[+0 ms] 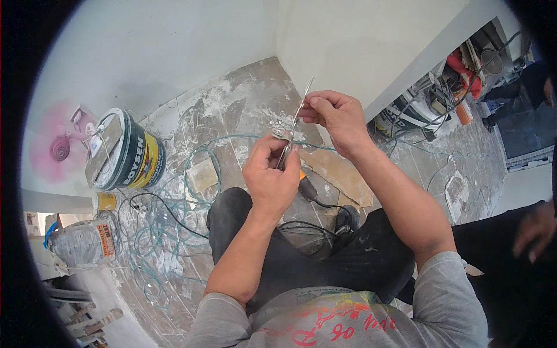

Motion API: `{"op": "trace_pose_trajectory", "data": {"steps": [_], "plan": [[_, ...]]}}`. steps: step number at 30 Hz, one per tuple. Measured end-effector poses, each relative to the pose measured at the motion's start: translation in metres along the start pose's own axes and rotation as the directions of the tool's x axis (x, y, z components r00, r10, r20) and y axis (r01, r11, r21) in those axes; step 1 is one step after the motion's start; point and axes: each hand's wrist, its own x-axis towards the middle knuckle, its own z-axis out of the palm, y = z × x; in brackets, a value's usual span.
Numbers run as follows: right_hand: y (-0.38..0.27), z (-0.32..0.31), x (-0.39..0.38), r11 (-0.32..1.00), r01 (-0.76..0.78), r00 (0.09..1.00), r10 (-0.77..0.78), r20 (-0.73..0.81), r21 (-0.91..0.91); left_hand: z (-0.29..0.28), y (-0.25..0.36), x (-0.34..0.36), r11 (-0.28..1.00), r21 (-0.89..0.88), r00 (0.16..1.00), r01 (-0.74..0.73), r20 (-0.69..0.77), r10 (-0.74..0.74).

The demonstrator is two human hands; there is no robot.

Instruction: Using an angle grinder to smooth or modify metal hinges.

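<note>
My left hand (pixel 270 180) is closed around the lower end of a thin metal drill bit (pixel 300 108), which points up and away from me. A small pale round piece (pixel 282 133) sits on or beside the bit, just above my left fingers; I cannot make out what it is. With its thumb and fingers pinched, my right hand (pixel 338 120) grips the bit higher up, below its tip. Partly hidden behind my left hand, an orange and black power tool (pixel 307 187) with a black cord is between my knees.
A dark green and yellow bucket (pixel 138 155) stands left by the wall, near a pink fan (pixel 60 148). Green hose or cable (pixel 152 232) coils across the dusty tiles. A cardboard piece (pixel 339 174) lies ahead. Another person's hand (pixel 535 230) shows at right.
</note>
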Motion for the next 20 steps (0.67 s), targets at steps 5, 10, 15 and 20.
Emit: {"op": "trace_pose_trajectory", "data": {"steps": [5, 10, 15, 20], "plan": [[-0.001, 0.0, 0.0, 0.999, 0.038, 0.999, -0.038, 0.02, -0.001, -0.002, -0.001, 0.004, 0.994, 0.094, 0.997, -0.054, -0.053, 0.059], [-0.001, 0.001, -0.003, 0.973, 0.122, 0.991, -0.129, -0.023, -0.193, 0.003, 0.0, 0.004, 0.99, 0.098, 0.993, -0.1, -0.06, 0.106], [-0.013, -0.012, -0.001, 0.988, 0.129, 0.991, -0.13, -0.005, -0.083, -0.001, 0.01, 0.003, 0.968, -0.114, 0.97, 0.225, -0.065, -0.233], [-0.021, -0.022, -0.002, 0.933, 0.157, 0.987, -0.158, 0.024, -0.324, -0.005, 0.008, 0.004, 0.948, -0.119, 0.955, 0.294, 0.006, -0.295]]}}
